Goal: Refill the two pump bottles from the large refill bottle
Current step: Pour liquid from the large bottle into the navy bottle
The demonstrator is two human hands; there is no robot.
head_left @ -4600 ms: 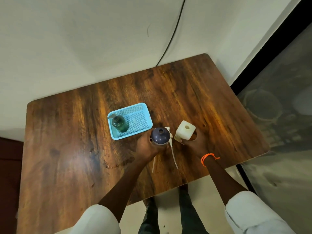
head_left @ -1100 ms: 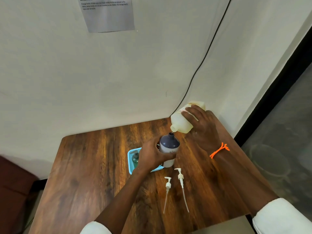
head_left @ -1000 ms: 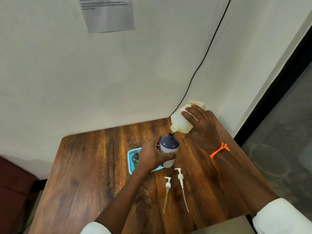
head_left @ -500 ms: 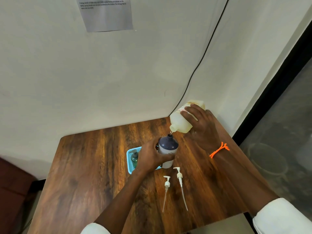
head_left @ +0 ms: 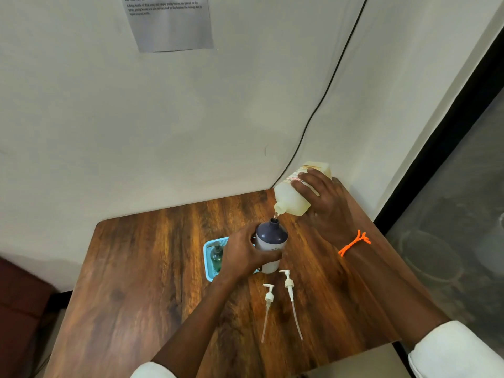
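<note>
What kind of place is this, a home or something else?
Probably a staged recording corner, not a lived-in home. A small wooden table stands against a bare white wall; a printed sheet headed "Initial State" is stuck above it, and a loose black cable runs down the wall.

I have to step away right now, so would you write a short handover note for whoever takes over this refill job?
Left hand grips the dark-topped pump bottle, upright on the table.
Right hand holds the large refill bottle tilted, spout over the open neck; a thin stream is pouring.
Green pump bottle stands in the blue basket with a pump on.
Two pump heads lie on the table.
Done: pump removed, filling underway.
Left: finish filling, refit the pump; whether the green bottle needs refilling cannot be told.
</note>
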